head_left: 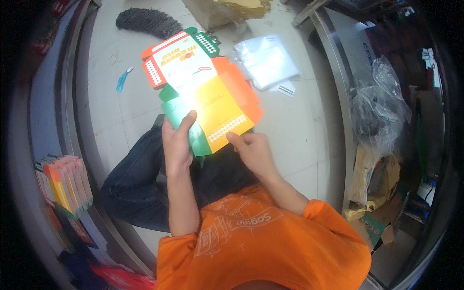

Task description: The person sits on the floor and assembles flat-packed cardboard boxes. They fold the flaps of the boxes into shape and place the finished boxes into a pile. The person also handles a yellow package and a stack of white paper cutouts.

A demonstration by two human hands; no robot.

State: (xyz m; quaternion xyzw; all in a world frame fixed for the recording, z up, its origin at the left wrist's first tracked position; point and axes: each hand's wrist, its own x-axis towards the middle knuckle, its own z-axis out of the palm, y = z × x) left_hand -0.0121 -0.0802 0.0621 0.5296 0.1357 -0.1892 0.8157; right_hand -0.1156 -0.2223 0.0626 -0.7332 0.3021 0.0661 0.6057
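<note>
Your left hand [178,142] grasps the unfolded carton [220,108] by its green left side; your right hand [253,151] pinches its near yellow edge; the two-sided hold above the tiled floor [295,128] likely steadies the broad, floppy card.

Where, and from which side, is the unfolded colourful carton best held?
Probably by the near edges of the unfolded carton, from the person's side: left hand at the green panel, right hand at the yellow panel, thumbs on top. It is spread wide and sheet-like, with these edges facing the person.
</note>
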